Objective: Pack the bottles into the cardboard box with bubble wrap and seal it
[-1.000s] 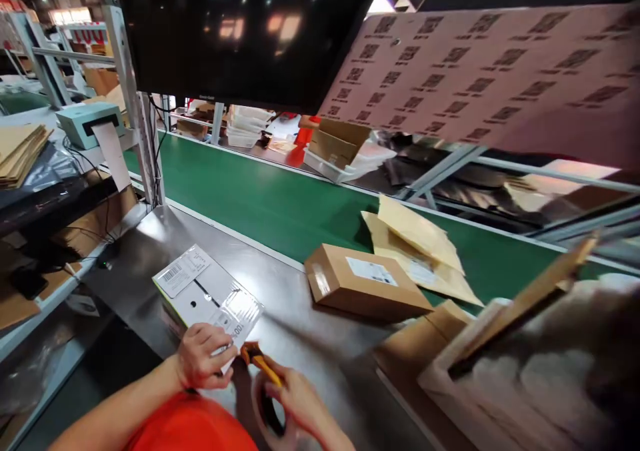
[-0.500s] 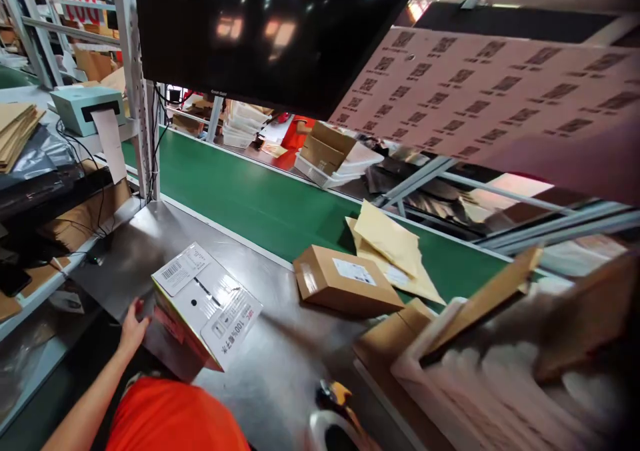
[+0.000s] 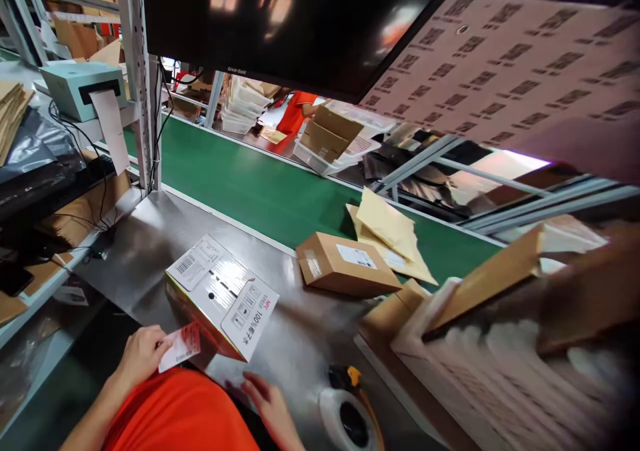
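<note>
My left hand [image 3: 141,354] pinches a small red and white printed card [image 3: 181,346] by its near edge, low in front of my orange shirt. Just beyond the card stands a white printed carton [image 3: 225,291] on the metal table [image 3: 320,324]; its top carries a barcode label and black print. My right hand [image 3: 270,404] reaches in from the bottom edge, fingers apart and holding nothing, near the carton's front corner. Right of that hand lies a roll of clear tape [image 3: 347,417] in a dispenser with a black and orange end.
A brown box [image 3: 350,264] sits by the green conveyor belt [image 3: 240,171], with padded envelopes [image 3: 390,227] on the belt. A large stack of white packaging [image 3: 480,371] fills the right side. A label printer [image 3: 83,91] stands at left, and a dark monitor [image 3: 295,31] hangs above.
My left hand has drawn the card back from the carton's side toward my body. My right hand has come into clear view beside the tape. The view has shifted slightly.
</note>
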The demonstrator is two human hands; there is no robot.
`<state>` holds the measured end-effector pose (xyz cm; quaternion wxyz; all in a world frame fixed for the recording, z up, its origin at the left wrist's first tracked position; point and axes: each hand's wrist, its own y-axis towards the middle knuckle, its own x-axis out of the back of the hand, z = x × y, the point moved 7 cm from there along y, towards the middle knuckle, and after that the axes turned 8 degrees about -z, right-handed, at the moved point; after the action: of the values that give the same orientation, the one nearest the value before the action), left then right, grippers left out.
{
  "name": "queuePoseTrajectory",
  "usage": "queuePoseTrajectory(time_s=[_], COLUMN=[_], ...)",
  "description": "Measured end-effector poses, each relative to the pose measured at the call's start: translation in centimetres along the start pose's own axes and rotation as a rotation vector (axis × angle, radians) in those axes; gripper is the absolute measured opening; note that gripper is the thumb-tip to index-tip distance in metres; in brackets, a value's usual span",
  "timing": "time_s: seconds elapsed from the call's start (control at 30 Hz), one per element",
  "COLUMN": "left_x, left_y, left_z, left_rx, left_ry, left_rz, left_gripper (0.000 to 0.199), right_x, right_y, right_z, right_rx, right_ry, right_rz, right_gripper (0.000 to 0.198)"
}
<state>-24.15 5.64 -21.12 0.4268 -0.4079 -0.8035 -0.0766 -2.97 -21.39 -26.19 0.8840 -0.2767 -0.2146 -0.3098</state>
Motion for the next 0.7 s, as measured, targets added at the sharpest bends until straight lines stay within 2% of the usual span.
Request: queuePoseTrajectory(time_s=[0.1,0.23,0.3,0.37,0.43,0.53,0.6,0.7], left_x=[0.3,1.4,3.1,5.8,8.7,10.7,10.5,9.5], left_y=[-1.0,-2.5,-3.5,-4.4,-4.9,-4.4,-3.7,-2.4], left_z=[-2.0,-3.5,-4.9,-6.9,-8.7,-11.3,-13.0,-14.8], left_rx=[0.015,-0.001,-0.139,-0.345,-0.538,-0.782,-0.91,-1.015], left_ry=[0.113,0.074,-0.082,-0.297,-0.482,-0.597,-0.609,-0.657], left_rz=[-0.051,-0.079,-0.098,-0.155,-0.234,-0.261,-0.226,-0.186], left_gripper=[0.041,0.039,0.04,0.037,0.027,0.034,0.038,0.041], right_x=[-4.0,-5.1,-4.8,-4.1,-2.6,0.9,3.5,7.2], right_y=[-0.5,-1.0,-1.3,-1.8,-2.4,-3.1,-3.7,-4.4], right_z=[4.2,9.0,10.7,12.1,13.1,14.1,15.2,18.1], right_rx=[0.044,0.068,0.048,0.055,0.085,0.152,0.196,0.345], right_ry=[0.043,0.096,0.225,0.408,0.588,0.698,0.637,0.572], right_rz=[0.213,0.259,0.266,0.268,0.184,-0.097,-0.284,-0.467], right_gripper=[0.059,0.059,0.065,0.069,0.074,0.093,0.082,0.045])
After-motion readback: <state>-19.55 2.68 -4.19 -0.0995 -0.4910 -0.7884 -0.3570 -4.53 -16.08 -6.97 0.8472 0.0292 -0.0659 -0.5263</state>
